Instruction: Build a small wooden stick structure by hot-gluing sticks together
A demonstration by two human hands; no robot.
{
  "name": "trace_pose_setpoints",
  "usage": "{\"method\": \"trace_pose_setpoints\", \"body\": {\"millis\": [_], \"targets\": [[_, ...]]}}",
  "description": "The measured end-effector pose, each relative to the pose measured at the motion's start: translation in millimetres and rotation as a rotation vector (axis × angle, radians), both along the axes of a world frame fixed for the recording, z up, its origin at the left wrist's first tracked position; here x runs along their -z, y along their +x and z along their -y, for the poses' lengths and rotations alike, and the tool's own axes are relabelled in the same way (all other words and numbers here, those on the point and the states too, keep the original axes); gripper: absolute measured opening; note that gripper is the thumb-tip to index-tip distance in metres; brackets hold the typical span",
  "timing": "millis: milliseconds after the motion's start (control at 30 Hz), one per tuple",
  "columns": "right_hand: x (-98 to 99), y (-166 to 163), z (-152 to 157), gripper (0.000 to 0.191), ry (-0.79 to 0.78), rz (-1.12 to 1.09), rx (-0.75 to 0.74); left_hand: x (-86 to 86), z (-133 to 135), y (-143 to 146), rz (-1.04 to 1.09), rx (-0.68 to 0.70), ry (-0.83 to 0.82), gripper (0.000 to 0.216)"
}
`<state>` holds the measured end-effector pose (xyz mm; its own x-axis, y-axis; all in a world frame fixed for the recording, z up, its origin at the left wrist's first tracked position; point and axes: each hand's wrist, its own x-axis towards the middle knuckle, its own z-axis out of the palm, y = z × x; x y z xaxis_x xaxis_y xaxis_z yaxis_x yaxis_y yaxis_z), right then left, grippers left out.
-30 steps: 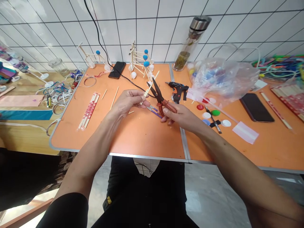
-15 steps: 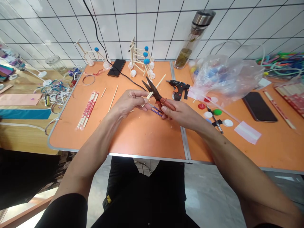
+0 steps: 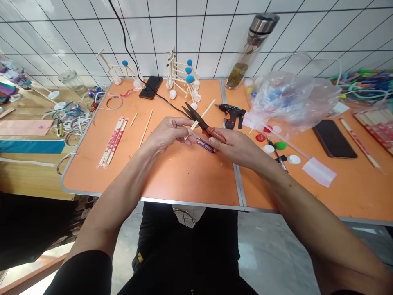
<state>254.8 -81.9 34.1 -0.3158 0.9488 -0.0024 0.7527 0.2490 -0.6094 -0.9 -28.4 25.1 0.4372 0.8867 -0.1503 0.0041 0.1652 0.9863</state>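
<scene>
My left hand [image 3: 173, 133] pinches pale wooden chopsticks [image 3: 209, 110] between thumb and fingers; one long piece points up and to the right. My right hand [image 3: 236, 145] is wrapped round the reddish handles of a pair of scissors [image 3: 199, 119]. The dark blades lie across the sticks just beyond my left fingertips, their tips slightly parted. Below the scissors, between the hands, is a purple-framed tool [image 3: 205, 145], partly covered by my fingers. A black hot glue gun [image 3: 231, 114] lies to the right of the scissors.
Stick models with blue caps [image 3: 188, 70] stand at the back, near a phone [image 3: 151, 87] and a tall glass bottle [image 3: 241, 61]. Wrapped chopsticks [image 3: 113, 142] lie left. A plastic bag [image 3: 291, 98], bottle caps [image 3: 280, 145] and another phone [image 3: 334, 138] are right. A black cord [image 3: 166, 100] crosses the table.
The scissors have shifted slightly left and down, and their blade tips are a little closer together. More of the purple-framed tool shows. My left hand keeps its hold on the chopsticks.
</scene>
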Motion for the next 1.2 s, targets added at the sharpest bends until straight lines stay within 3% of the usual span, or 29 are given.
{"method": "trace_pose_setpoints", "body": {"millis": [433, 833, 1000, 1200], "targets": [[-5.8, 0, 1, 0.033, -0.027, 0.072, 0.019, -2.8, 2, 1, 0.004, 0.014, -0.003, 0.024], [-9.6, -4, -3, 0.034, -0.069, 0.231, 0.098, 6.8, -1, 3, 0.019, 0.010, -0.024, 0.026], [-11.4, -5, -8, 0.024, -0.160, 0.169, 0.109, 10.5, -3, 2, 0.025, 0.002, -0.008, 0.026], [-16.0, -20, -17, 0.032, -0.220, 0.035, 0.073, 11.7, -9, -2, 0.018, -0.058, -0.072, 0.022]]}}
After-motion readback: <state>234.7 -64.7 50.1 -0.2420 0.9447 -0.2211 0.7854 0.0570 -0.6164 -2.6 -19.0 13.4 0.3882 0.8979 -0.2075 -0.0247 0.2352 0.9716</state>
